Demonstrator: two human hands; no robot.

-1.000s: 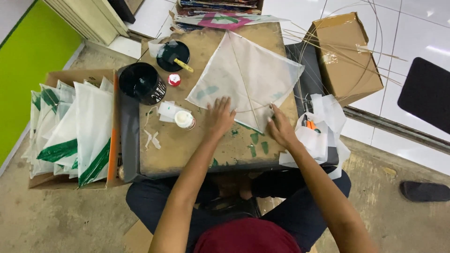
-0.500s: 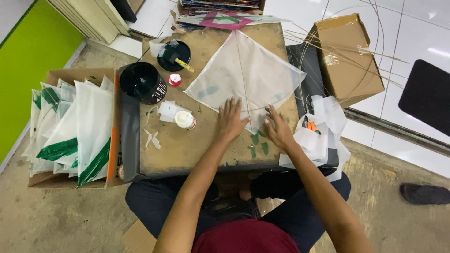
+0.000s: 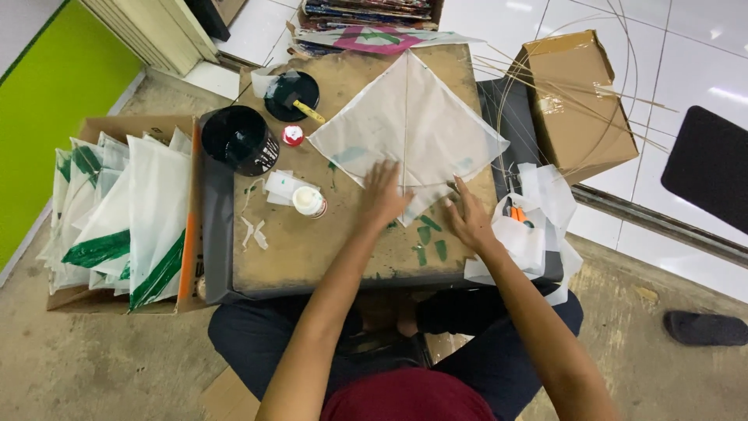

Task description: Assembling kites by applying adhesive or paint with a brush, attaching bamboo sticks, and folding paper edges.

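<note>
I see the white paper kite (image 3: 409, 129) lying flat on the brown surface (image 3: 312, 249), its lower corner toward me. My left hand (image 3: 386, 195) presses on it, released and spread; my right hand (image 3: 467, 218), also unclenched, touches its lower edge

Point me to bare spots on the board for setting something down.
Bare: the near-left corner of the board, below the glue pot, and a strip above the kite. Crowded: black cup, dish and paper scraps at left; both hands on the kite's near corner.
</note>
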